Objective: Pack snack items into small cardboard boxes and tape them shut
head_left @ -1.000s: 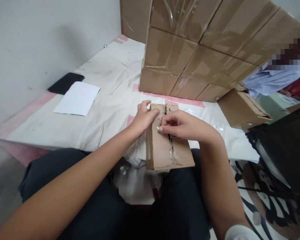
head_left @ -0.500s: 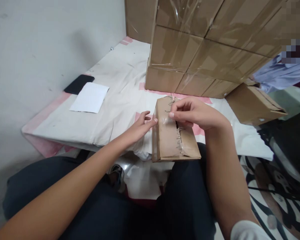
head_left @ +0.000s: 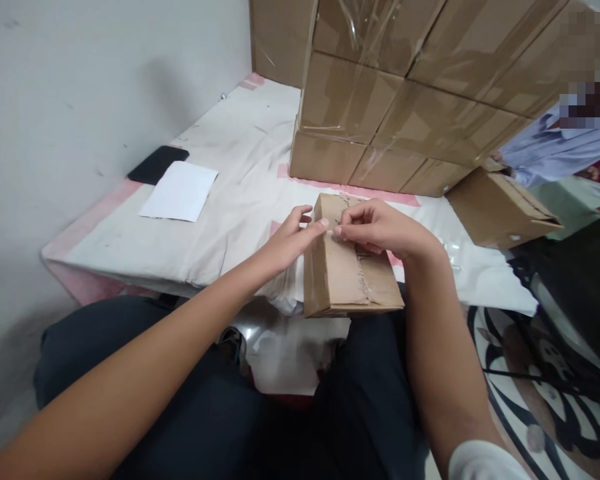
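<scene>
A small brown cardboard box [head_left: 347, 280] rests on my lap against the edge of a low white-covered mattress [head_left: 240, 167]. Its top seam shows torn clear tape. My left hand [head_left: 290, 243] lies against the box's left upper edge, fingers stretched with the fingertips on the top face. My right hand [head_left: 375, 227] hovers over the far end of the box, thumb and forefinger pinched together on a bit of clear tape at the seam.
A stack of taped cardboard cartons [head_left: 405, 87] stands on the mattress behind. Another loose box [head_left: 500, 210] lies at the right. A white sheet of paper [head_left: 180, 192] and a black flat object [head_left: 157, 164] lie at the left by the wall. A person in a light shirt [head_left: 560, 150] sits far right.
My left hand has come back up onto the box's left edge after dropping beside it. My right hand's pinch has shifted slightly along the seam; the view moved a little.
</scene>
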Demonstrator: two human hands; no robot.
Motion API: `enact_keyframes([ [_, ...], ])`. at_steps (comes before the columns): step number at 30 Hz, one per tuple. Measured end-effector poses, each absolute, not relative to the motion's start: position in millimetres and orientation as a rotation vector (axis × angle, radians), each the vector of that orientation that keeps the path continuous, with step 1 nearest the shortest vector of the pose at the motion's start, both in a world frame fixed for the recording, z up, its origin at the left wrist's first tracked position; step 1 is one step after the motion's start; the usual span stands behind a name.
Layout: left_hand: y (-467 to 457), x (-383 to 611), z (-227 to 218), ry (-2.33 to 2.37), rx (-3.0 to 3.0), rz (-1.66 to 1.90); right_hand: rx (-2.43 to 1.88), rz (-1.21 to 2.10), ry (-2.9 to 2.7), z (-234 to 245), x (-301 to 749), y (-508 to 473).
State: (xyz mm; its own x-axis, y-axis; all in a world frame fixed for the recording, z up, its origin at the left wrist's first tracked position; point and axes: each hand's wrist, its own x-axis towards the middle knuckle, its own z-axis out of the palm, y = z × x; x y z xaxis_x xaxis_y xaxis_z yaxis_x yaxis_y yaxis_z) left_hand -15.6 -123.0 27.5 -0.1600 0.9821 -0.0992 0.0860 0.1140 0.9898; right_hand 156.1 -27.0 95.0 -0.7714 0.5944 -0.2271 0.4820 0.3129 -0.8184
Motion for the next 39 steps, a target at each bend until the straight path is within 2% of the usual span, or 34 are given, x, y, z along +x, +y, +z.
enact_keyframes([
  [8,-114,-11,25,1.415,1.157,1.193,-0.982,1.469,-2.473,100,160,-27],
  [14,-109,-12,26,1.398,1.173,1.148,-1.279,1.101,-2.469,107,166,-37],
  [17,-107,-10,27,1.398,1.163,1.142,-1.376,1.031,-2.397,107,169,-39],
  [29,-101,-2,29,1.441,1.156,1.163,-1.440,1.146,-2.068,112,179,-29],
  [35,-100,-5,20,1.435,1.201,1.172,-1.278,1.272,-1.920,117,192,-28],
  [39,-102,-10,17,1.463,1.174,1.173,-1.125,1.072,-2.103,114,205,-23],
])
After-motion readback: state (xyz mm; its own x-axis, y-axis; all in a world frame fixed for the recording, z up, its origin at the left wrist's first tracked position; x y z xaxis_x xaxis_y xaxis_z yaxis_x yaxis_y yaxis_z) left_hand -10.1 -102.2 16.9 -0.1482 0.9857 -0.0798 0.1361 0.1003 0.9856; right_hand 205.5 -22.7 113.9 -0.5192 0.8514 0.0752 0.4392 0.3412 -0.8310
